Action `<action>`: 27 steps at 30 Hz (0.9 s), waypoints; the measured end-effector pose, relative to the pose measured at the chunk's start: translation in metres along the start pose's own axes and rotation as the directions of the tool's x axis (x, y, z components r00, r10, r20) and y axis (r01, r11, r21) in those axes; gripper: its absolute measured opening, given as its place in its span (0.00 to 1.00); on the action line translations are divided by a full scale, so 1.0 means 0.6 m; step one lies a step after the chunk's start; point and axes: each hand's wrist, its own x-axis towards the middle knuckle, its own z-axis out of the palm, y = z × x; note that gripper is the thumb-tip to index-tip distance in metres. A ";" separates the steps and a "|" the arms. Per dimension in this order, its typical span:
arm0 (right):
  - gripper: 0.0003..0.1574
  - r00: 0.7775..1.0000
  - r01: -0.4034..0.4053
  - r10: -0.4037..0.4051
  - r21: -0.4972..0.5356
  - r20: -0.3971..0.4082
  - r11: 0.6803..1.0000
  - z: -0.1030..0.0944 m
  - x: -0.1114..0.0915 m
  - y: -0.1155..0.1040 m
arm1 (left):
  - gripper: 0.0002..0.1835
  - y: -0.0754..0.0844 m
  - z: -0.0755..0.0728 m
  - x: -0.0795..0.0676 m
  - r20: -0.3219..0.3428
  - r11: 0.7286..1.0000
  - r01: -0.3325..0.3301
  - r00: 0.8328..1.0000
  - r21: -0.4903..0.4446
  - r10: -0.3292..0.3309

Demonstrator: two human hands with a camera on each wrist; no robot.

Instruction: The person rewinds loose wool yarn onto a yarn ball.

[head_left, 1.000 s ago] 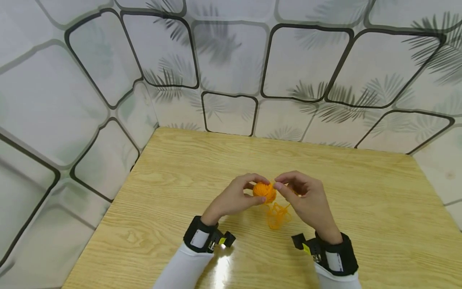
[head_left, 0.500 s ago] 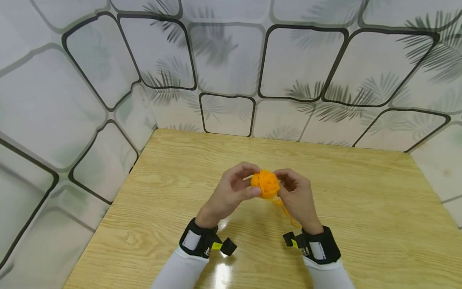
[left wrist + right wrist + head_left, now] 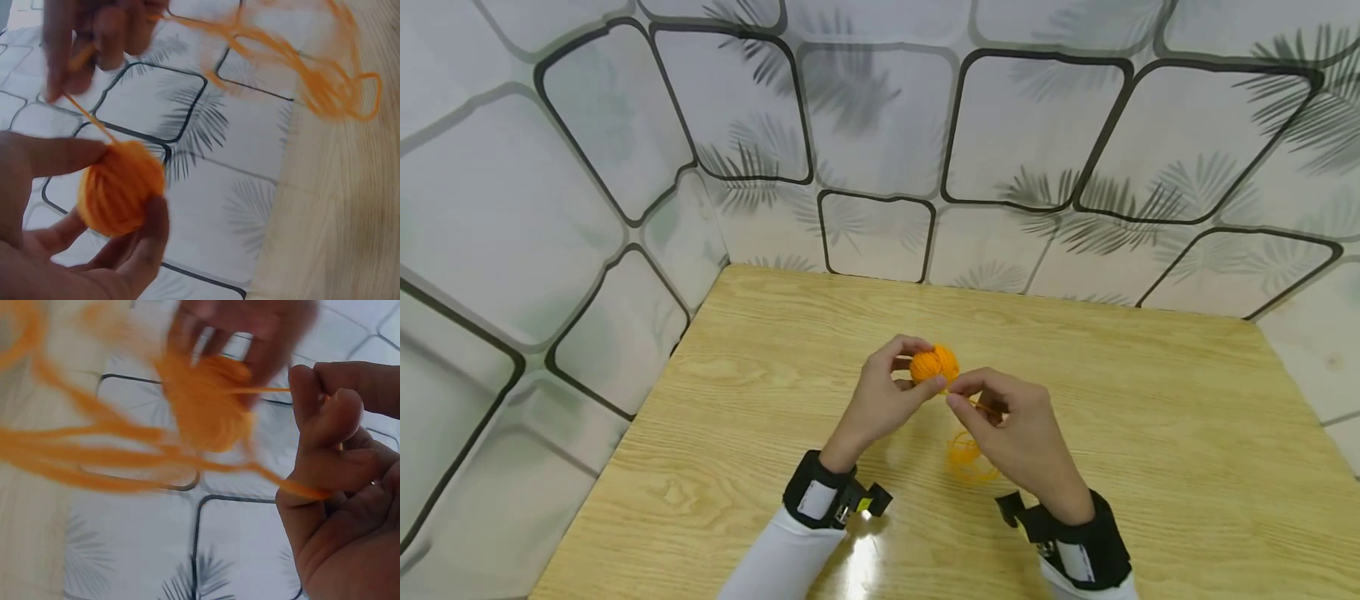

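Observation:
My left hand (image 3: 880,396) grips a small ball of orange yarn (image 3: 934,364) between thumb and fingers, above the wooden table. To its right, my right hand (image 3: 1018,425) pinches the yarn strand (image 3: 89,119) between thumb and forefinger. That strand runs straight and short from the ball to the fingertips in the left wrist view. In the right wrist view the yarn also passes through the curled lower fingers (image 3: 350,459). A loose tangle of orange yarn (image 3: 970,458) hangs below the right hand, blurred in both wrist views.
The light wood table (image 3: 790,350) spreads around both hands. A patterned wall covering (image 3: 880,125) with black outlines and leaf prints rises behind the table and along its left side. Each wrist wears a black strap (image 3: 820,492) with a small camera mount.
The ball was turned and raised, then shifted slightly left. The right hand came in close behind the ball, then drew back toward the near right with the strand pinched.

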 end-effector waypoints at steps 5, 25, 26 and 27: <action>0.09 0.987 0.071 -0.052 0.128 -0.150 0.989 -0.030 0.003 -0.011 | 0.19 0.004 -0.001 -0.002 0.265 0.999 0.005 0.964 0.042 -0.016; 0.05 0.979 -0.182 0.191 -0.130 0.066 0.975 0.041 0.003 0.044 | 0.20 0.032 -0.005 -0.006 -0.039 0.959 -0.135 0.991 -0.249 0.130; 0.03 0.978 -0.185 0.199 -0.166 0.069 0.969 0.040 0.003 0.033 | 0.20 0.027 -0.005 -0.004 -0.064 0.969 -0.122 0.992 -0.216 0.111; 0.03 0.976 -0.189 0.206 -0.189 0.074 0.964 0.038 0.002 0.022 | 0.20 0.022 -0.004 -0.002 -0.082 0.977 -0.106 0.992 -0.185 0.092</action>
